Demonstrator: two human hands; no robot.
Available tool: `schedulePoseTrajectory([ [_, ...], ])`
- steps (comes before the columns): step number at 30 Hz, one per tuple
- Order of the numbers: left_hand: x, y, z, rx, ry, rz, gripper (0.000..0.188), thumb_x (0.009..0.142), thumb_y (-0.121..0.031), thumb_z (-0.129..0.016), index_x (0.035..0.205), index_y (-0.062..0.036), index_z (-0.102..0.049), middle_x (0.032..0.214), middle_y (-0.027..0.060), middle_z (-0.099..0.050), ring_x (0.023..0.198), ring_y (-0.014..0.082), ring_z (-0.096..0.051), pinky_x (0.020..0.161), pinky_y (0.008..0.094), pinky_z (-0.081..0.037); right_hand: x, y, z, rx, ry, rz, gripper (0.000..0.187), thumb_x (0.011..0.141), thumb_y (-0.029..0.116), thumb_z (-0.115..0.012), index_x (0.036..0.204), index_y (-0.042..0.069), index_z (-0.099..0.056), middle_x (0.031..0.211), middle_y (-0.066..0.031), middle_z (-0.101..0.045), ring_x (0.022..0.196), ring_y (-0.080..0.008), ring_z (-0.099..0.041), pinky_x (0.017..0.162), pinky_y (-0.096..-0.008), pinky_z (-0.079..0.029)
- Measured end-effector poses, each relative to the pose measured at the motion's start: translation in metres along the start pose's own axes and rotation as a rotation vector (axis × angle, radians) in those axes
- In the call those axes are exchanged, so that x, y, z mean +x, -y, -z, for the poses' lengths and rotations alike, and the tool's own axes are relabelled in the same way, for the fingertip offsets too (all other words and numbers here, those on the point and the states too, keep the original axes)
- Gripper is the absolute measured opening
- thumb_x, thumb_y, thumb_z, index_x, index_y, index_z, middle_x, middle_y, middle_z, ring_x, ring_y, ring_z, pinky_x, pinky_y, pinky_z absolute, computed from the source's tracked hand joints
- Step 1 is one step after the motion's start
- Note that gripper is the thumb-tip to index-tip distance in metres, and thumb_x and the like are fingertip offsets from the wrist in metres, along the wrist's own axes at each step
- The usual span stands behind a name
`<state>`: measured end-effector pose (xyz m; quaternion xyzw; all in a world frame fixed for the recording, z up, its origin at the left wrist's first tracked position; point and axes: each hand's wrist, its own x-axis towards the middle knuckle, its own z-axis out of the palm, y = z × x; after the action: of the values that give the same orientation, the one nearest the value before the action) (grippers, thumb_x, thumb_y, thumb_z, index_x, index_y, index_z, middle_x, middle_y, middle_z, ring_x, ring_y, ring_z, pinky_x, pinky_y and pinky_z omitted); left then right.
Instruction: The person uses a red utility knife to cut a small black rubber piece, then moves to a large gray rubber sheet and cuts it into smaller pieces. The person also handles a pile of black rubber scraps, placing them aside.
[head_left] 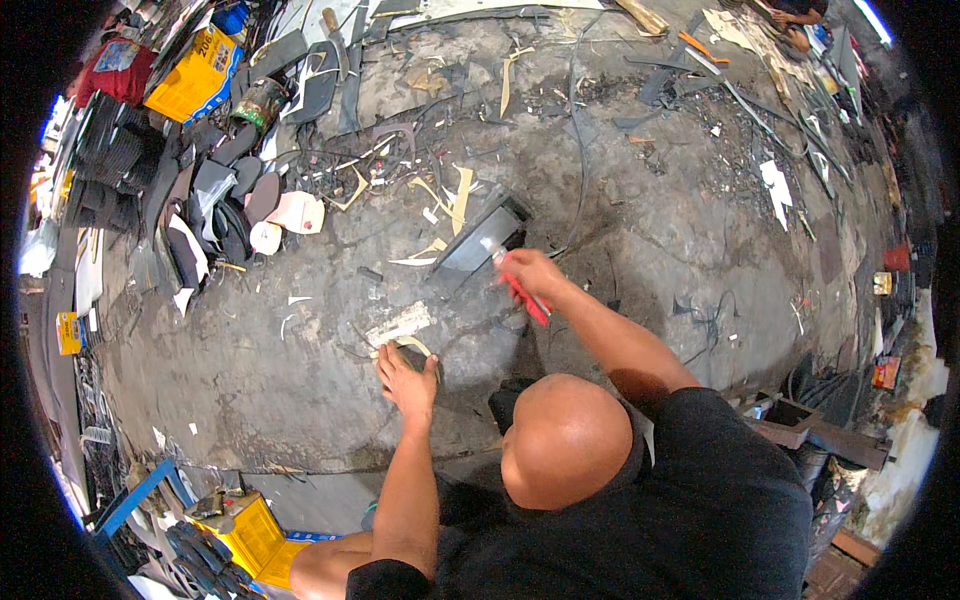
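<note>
My left hand lies on the grey work surface with its fingers stretched out and apart. Its fingertips touch a curved cream strip, just below a whitish, scuffed patch. My right hand is wrapped round a red-handled tool. The tool's pale tip is smeared by motion, so its exact kind does not show. That tip is over the near right part of a dark, flat rectangular block, which lies at a slant. Cream offcuts lie beside the block's far left side.
Dark sole-shaped pieces pile up at the left, near a yellow box. Black scraps and thin strips litter the far side. An orange-handled tool lies far right. Another yellow box stands near left; a co-worker's arm shows far right.
</note>
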<state>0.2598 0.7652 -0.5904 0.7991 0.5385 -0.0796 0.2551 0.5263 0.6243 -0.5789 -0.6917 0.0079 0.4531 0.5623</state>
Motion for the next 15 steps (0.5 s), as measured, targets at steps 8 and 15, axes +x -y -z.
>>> schedulePoseTrajectory([
  [8,-0.005,-0.001,0.000,0.006,-0.017,0.020,0.095,0.078,-0.036,-0.082,0.155,-0.0124,-0.030,0.162,0.0078,-0.026,0.150,0.0324,-0.020,0.113,0.0623,-0.025,-0.020,0.015,0.005,-0.828,-0.292,0.659,0.055,0.102,0.015,-0.051,0.154,0.014,-0.035,0.111,-0.0257,-0.052,0.099,-0.0420,-0.059,0.088,-0.0484,-0.050],
  [15,-0.003,-0.004,0.004,0.011,0.020,0.010,0.096,0.079,-0.037,-0.081,0.155,-0.0115,-0.029,0.162,0.0077,-0.025,0.150,0.0322,-0.019,0.114,0.0638,-0.024,-0.009,-0.024,-0.016,-0.976,-0.164,0.718,0.057,0.099,0.012,-0.055,0.154,0.019,-0.037,0.104,-0.0209,-0.051,0.088,-0.0385,-0.058,0.078,-0.0457,-0.051],
])
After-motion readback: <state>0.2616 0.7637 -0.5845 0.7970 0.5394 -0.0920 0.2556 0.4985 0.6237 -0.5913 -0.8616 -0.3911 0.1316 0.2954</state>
